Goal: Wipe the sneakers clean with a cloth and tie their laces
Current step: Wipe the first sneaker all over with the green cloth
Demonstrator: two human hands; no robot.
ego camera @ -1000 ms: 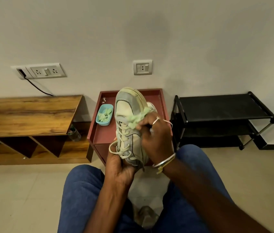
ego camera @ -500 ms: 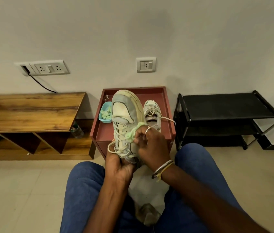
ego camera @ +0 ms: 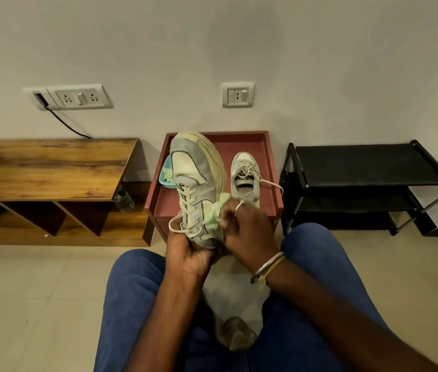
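The worn grey-and-cream sneaker (ego camera: 199, 181) stands toe-up over the lap, its heel clamped in the left hand (ego camera: 188, 253). The right hand (ego camera: 250, 229) pinches a crumpled pale green cloth (ego camera: 216, 212), which has slid from the toe down the side, so that flank is probably nearly wiped. The laces (ego camera: 185, 201) hang untied. Its mate (ego camera: 244, 181) waits on the red worktop (ego camera: 272, 167).

A wooden bench (ego camera: 51, 167), a red side table (ego camera: 239, 133) and a black rack (ego camera: 368, 165) line the wall — sockets (ego camera: 78, 97) above.

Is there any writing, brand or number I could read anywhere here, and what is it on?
None can be read.
The held sneaker and the second sneaker show no legible brand.
The label on the bottle is too blurred.
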